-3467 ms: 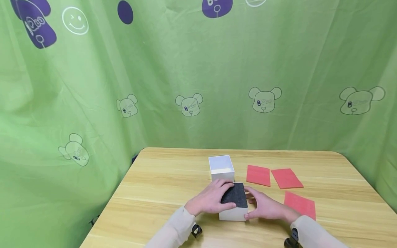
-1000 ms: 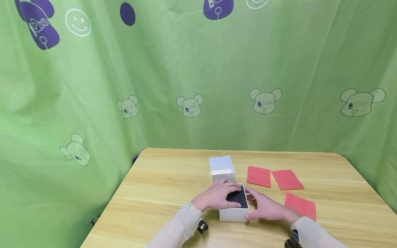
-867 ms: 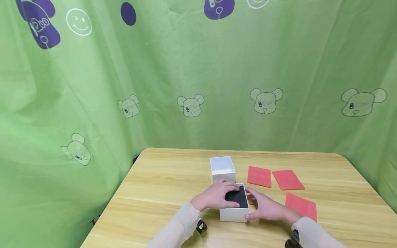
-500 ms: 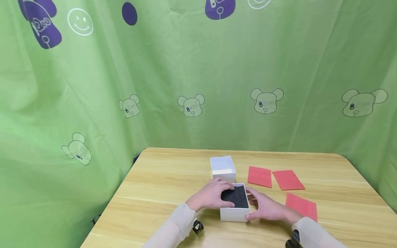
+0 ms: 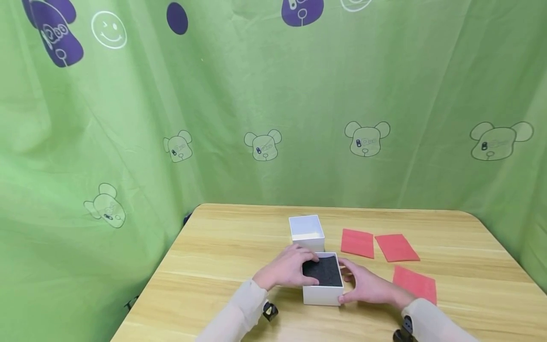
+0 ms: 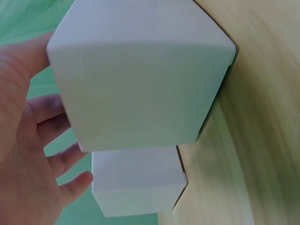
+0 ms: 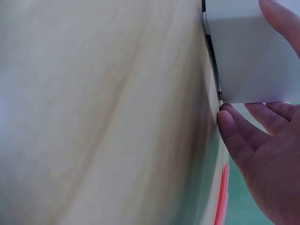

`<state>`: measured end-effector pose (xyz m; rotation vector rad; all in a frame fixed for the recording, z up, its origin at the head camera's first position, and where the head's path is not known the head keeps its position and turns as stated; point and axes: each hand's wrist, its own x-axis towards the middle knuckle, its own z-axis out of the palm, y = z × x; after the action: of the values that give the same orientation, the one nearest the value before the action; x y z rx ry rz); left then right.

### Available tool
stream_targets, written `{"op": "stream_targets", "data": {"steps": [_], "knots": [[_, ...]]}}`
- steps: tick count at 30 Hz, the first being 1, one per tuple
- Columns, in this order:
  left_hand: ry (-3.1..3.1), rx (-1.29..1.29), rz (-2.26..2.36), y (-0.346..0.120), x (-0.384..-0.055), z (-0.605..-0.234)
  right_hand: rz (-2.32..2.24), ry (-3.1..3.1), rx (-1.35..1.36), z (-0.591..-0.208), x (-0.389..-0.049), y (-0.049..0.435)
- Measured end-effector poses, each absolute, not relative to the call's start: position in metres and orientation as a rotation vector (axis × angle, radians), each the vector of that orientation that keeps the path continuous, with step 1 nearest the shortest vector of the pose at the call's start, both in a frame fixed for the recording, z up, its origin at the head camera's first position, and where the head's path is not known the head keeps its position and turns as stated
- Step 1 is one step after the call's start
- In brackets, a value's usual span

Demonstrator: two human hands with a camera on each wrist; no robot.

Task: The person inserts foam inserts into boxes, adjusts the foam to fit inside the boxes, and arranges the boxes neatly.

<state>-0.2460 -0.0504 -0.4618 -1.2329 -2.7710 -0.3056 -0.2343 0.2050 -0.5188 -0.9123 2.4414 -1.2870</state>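
A white box (image 5: 323,295) stands at the near middle of the table, its open top filled by a black foam pad (image 5: 325,271) that sits inside the rim. My left hand (image 5: 287,267) reaches over the box's left edge, thumb and fingertips spread on the pad. In the left wrist view, the fingers (image 6: 63,159) bend over the box's top edge, their tips hidden. My right hand (image 5: 366,284) holds the box from the right, thumb at the near corner and fingers along the right side. In the right wrist view, fingertips (image 7: 226,117) meet the box's lower edge.
A second white box (image 5: 307,233), open at the top, stands just behind the first. Three red squares lie to the right: one red square (image 5: 357,243) at the back, a tilted square (image 5: 396,247) beside it, and a nearer square (image 5: 414,283). A green curtain (image 5: 316,95) hangs behind.
Over three seconds ago the black pad stood above the rim; now it lies down inside the box. My left hand moved right across it, then back left. The right hand stayed put.
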Motion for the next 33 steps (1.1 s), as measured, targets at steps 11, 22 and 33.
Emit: {"op": "stream_targets", "data": {"steps": [11, 22, 33], "knots": [[-2.812, -1.114, -0.272, -0.0525, -0.2432, -0.4604, -1.291, 2.441, -0.881, -0.5194, -0.2362, 0.2052], [-2.849, -1.055, -0.272, -0.0534, -0.2426, -0.4617, -1.295, 2.44, -0.872, -0.5184, -0.2345, 0.2052], [-2.883, -0.965, -0.321, -0.0544, -0.2373, -0.4626, -1.292, 2.43, -0.86, -0.5189, -0.2349, 0.2055]]}}
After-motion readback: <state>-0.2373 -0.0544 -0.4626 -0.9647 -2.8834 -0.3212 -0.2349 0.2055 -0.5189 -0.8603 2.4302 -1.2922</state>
